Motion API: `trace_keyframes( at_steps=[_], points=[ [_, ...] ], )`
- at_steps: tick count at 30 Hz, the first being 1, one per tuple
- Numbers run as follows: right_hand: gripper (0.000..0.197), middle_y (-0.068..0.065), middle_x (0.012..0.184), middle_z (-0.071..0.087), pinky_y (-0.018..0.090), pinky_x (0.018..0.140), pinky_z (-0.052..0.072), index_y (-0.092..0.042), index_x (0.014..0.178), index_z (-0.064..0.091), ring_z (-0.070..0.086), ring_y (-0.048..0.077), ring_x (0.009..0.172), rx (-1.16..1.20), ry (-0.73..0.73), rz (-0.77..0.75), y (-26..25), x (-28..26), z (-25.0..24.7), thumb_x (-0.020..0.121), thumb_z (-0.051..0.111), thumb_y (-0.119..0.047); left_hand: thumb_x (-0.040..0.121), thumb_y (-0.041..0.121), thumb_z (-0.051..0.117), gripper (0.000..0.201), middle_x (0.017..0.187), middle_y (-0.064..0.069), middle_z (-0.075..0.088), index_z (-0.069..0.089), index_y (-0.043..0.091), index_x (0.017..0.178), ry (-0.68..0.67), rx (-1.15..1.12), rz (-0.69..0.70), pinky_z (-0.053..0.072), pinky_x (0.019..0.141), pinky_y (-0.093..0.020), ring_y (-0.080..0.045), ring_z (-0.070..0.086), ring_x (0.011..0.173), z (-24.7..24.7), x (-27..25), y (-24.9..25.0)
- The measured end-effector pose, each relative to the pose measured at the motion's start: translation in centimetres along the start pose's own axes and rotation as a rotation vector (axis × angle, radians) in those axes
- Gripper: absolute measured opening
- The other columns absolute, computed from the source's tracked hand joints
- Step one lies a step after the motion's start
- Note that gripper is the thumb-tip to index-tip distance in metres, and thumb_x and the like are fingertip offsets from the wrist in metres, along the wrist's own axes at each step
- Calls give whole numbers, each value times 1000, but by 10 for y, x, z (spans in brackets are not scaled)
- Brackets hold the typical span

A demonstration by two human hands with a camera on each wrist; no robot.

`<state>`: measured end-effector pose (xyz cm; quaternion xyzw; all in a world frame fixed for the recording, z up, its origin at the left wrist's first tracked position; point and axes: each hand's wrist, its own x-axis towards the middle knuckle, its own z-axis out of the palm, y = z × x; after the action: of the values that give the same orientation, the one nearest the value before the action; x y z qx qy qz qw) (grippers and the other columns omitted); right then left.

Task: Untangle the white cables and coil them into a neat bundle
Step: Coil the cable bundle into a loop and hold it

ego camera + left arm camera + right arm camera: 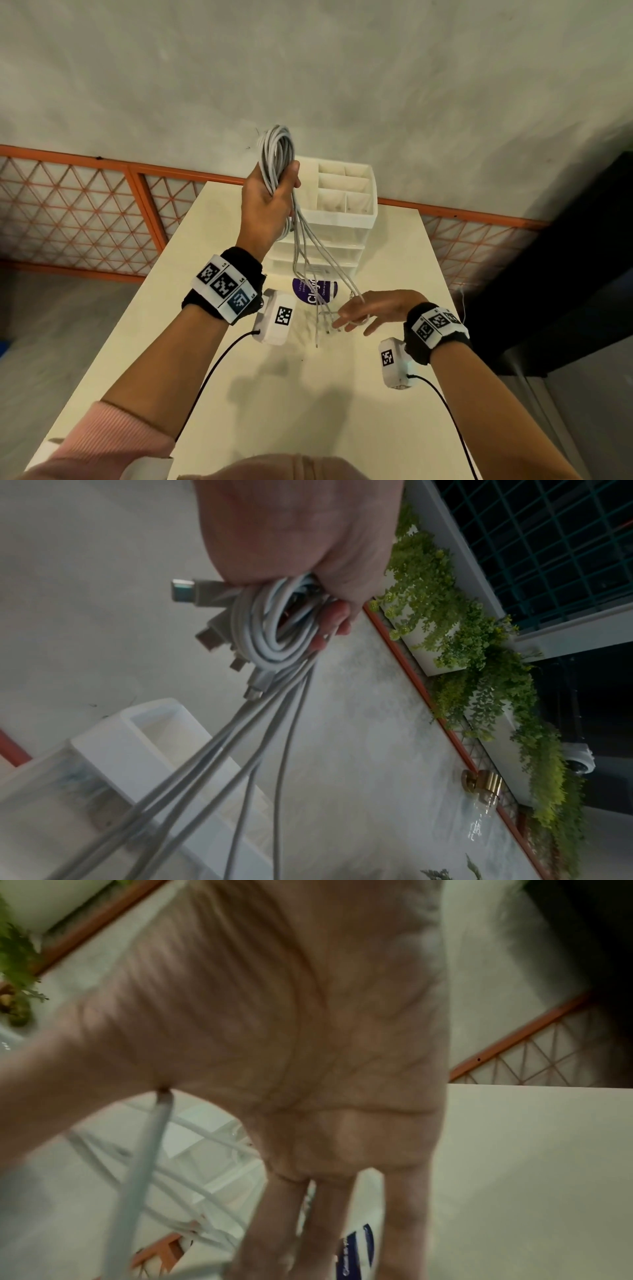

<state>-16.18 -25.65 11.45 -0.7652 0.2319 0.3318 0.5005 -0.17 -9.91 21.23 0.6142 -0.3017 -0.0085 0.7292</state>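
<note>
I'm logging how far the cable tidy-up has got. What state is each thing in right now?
left hand: raised, gripping the coiled part of the white cables.
white cables: partly coiled, loose ends hanging down to the table.
right hand: fingers straight, loose strands draped across it.
white organizer: upright on the table, top compartments open.
table: bears the organizer and a purple sticker.

Hanging white cables point(310, 253) and white organizer point(337, 219) block the table's point(281, 394) far end.
</note>
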Motion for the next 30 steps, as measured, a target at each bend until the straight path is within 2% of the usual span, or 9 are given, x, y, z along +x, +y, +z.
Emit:
trace_keyframes(
  at_steps=[4, 8, 11, 16, 19, 21, 23, 26, 30],
  points=[
    [52, 0, 118, 69, 33, 93, 47, -20, 104, 65, 61, 15, 112, 36, 125, -134, 12, 5, 1, 61, 78, -45, 94, 28, 56, 24, 59, 6, 50, 57, 5, 85, -3, 14, -6, 40, 45, -22, -5, 43, 42, -1, -2, -3],
    [37, 7, 107, 73, 35, 92, 45, -2, 103, 62, 66, 22, 105, 121, 205, -351, 9, 9, -2, 71, 77, -13, 94, 27, 57, 22, 59, 6, 51, 56, 8, 84, -23, 27, -1, 38, 44, -23, -4, 43, 40, 2, -5, -9],
    [35, 4, 94, 75, 26, 80, 47, -9, 97, 61, 66, 19, 95, 289, 151, -429, -3, 2, -5, 66, 68, -24, 92, 30, 58, 21, 59, 10, 55, 58, 9, 86, -35, 43, -25, 39, 51, -27, -3, 46, 43, 4, -8, -19],
    [30, -5, 92, 74, 22, 76, 50, -12, 108, 64, 67, 14, 92, 49, -14, -205, -7, -1, 0, 84, 56, -26, 92, 31, 59, 21, 55, 11, 52, 58, 14, 78, -23, 68, -42, 40, 54, -30, -5, 47, 45, 3, -9, -19],
    [44, -9, 89, 73, 26, 76, 48, -8, 118, 61, 67, 20, 101, -181, 63, 69, 4, 9, 2, 89, 58, -41, 93, 28, 58, 22, 59, 2, 52, 57, 16, 74, -18, 58, -29, 40, 49, -29, -11, 44, 44, 4, -8, -11],
    [68, -3, 114, 65, 30, 85, 49, -18, 128, 54, 62, 19, 109, -282, 174, 191, 6, 10, 1, 76, 66, -59, 93, 28, 58, 23, 62, -7, 52, 57, 14, 74, -30, 34, -26, 40, 47, -29, -13, 42, 43, 5, -8, -8],
    [99, 5, 149, 38, 40, 108, 38, -29, 147, 28, 38, 25, 136, -392, 254, 215, 2, 6, -2, 66, 71, -65, 94, 27, 57, 26, 58, -9, 48, 56, 11, 73, -46, 13, -49, 39, 43, -26, -12, 41, 39, 7, -10, -6],
    [112, 3, 160, 12, 42, 116, 24, -30, 151, 10, 18, 22, 146, -247, 405, -90, -26, -8, -3, 65, 77, -57, 94, 26, 56, 30, 49, -5, 42, 56, 5, 73, -101, -42, -104, 37, 42, -26, -12, 38, 36, 13, -17, -4],
    [75, -5, 142, 50, 33, 112, 33, -23, 138, 43, 44, 11, 132, -12, 481, -543, -72, -22, 1, 73, 78, -40, 96, 28, 54, 32, 48, -9, 42, 57, 4, 75, -206, -110, -115, 41, 47, -31, -11, 38, 36, 20, -24, -1]
  ],
)
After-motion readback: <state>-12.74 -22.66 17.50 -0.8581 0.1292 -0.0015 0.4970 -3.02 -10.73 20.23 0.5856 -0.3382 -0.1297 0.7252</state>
